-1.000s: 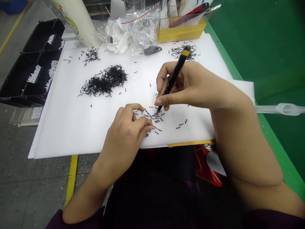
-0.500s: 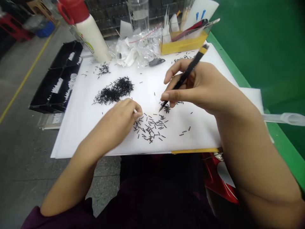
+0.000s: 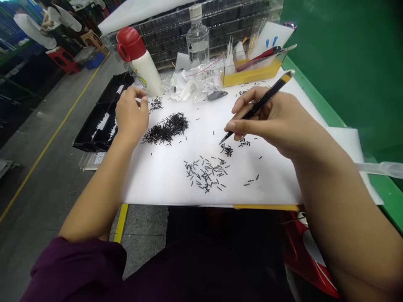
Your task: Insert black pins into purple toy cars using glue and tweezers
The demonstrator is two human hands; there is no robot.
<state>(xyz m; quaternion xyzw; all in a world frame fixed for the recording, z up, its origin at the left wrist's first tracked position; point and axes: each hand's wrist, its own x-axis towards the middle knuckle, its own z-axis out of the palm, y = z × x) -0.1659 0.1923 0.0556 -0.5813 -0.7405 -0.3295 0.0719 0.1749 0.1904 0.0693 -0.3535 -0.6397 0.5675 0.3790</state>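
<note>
My right hand (image 3: 267, 117) grips black tweezers (image 3: 274, 91) like a pen, tips pointing down. The tips are just above the white foam sheet (image 3: 157, 180), beside a small clump of tiny black parts (image 3: 227, 150). Closer to me lie loosely spread black rod-like parts (image 3: 206, 173). My left hand (image 3: 132, 113) is raised over the sheet's left edge, beside a black tray (image 3: 91, 121) holding small white pieces. Its fingers are curled, thumb close to the index finger; whatever is between them is too small to make out. Right of it sits a dense black heap of parts (image 3: 166, 128).
A white bottle with a red lid (image 3: 146, 69) stands at the back left. Along the back are a crumpled plastic bag (image 3: 204, 77), a clear glass bottle (image 3: 197, 40) and a yellow-based tool holder (image 3: 252, 75). A clear plastic dropper (image 3: 382, 168) lies right. People sit far left.
My left hand has moved left and away from me, from the spread parts to beside the black tray. My right hand keeps the tweezers near the small clump. The camera view has shifted.
</note>
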